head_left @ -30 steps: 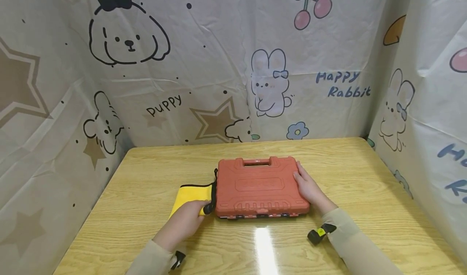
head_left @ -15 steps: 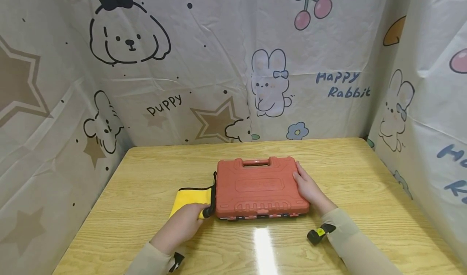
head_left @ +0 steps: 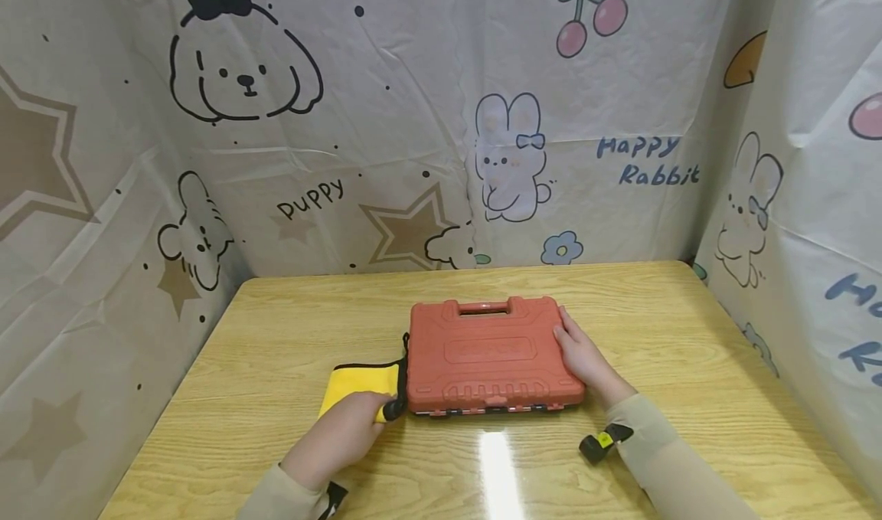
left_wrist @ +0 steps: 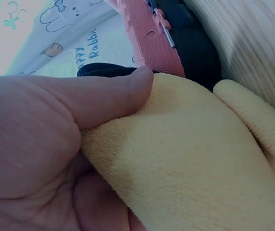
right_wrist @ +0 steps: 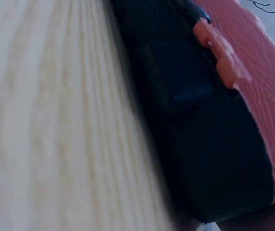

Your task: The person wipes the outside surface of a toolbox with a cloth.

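Observation:
A red plastic tool case (head_left: 491,351) with a black lower half lies flat and closed on the table, its handle away from me. My left hand (head_left: 344,428) pinches a folded yellow cloth (head_left: 361,381) with black edging, against the case's left side. In the left wrist view, the thumb (left_wrist: 113,94) presses on top of the plush cloth (left_wrist: 190,144), with the case's corner just beyond. My right hand (head_left: 586,359) holds the case's right side, thumb on the lid's edge and fingers along the side. The right wrist view shows the case's black base (right_wrist: 200,144) and a red latch.
The wood-grain table (head_left: 289,321) is bordered by a printed cloth curtain (head_left: 413,122) behind and at both sides. A black wrist camera (head_left: 598,445) sits at the right sleeve. Bright glare streaks the table's front.
My left hand and the yellow cloth have slid slightly toward me along the case's left side. The case and right hand have stayed almost still.

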The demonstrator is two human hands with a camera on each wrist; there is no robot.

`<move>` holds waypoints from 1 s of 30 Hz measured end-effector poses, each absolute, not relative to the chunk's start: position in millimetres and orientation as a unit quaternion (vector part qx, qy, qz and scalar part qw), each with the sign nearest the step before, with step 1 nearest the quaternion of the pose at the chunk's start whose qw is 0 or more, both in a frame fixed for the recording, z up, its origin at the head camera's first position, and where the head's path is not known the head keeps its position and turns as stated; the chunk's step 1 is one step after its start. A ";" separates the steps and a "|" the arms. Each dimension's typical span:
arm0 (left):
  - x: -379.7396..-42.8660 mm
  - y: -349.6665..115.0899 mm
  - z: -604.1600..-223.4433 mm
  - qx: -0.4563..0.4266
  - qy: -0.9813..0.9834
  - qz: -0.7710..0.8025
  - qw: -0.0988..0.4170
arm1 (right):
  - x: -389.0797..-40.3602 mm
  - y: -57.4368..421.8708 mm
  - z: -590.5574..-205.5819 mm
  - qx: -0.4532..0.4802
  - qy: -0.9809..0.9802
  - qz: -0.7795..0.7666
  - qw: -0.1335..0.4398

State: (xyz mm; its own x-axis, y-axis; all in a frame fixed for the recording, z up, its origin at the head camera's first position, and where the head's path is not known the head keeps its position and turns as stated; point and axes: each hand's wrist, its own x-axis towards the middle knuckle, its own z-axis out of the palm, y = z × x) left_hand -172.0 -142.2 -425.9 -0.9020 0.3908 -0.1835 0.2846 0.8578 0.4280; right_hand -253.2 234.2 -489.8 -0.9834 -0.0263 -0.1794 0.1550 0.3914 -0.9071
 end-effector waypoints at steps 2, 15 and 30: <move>-171.2 -141.8 -425.2 0.176 0.954 0.200 0.134 | -253.1 234.3 -490.0 0.040 0.829 -0.551 0.082; -173.4 -146.2 -421.4 0.192 0.953 0.203 0.119 | -253.5 234.0 -487.9 0.037 0.829 -0.552 0.084; -181.5 -146.8 -414.5 0.094 0.967 0.233 0.034 | -252.2 234.0 -486.3 0.056 0.823 -0.559 0.089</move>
State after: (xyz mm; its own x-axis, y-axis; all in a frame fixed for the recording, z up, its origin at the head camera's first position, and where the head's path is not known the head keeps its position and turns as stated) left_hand -181.5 -146.8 -414.5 -0.9798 0.1988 -0.0227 0.1667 0.8739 0.4567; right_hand -252.2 234.0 -486.3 -0.9778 -0.0070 -0.2092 0.1919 0.3698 -0.9091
